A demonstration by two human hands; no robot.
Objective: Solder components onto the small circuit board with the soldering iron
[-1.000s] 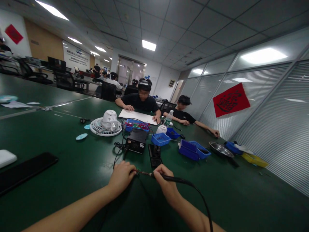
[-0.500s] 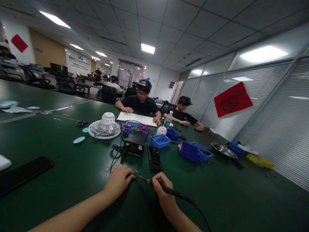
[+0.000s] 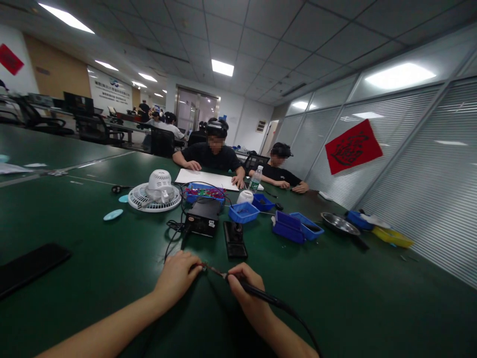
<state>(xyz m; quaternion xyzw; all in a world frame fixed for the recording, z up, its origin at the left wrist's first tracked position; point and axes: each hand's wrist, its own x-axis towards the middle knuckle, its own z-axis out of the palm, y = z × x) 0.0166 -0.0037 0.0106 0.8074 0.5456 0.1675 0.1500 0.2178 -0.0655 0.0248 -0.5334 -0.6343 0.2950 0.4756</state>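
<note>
My right hand is closed round the black handle of a soldering iron, its cord running down to the lower right. The iron's metal tip points left, at my left fingertips. My left hand rests on the green table with thumb and fingers pinched. At those fingertips is a tiny piece, too small to name, close to the tip; whether they touch I cannot tell. Beyond my hands stand a black soldering station with cables and a black iron stand.
A white fan part and a blue tray of coloured wires lie farther back. Blue bins, a steel bowl and a yellow tray are rightward. Two people sit across the table. A black flat object lies left.
The view has turned slightly, so the surroundings sit a little farther left. Both hands keep nearly the same pose, with the iron's tip still at the left fingertips.
</note>
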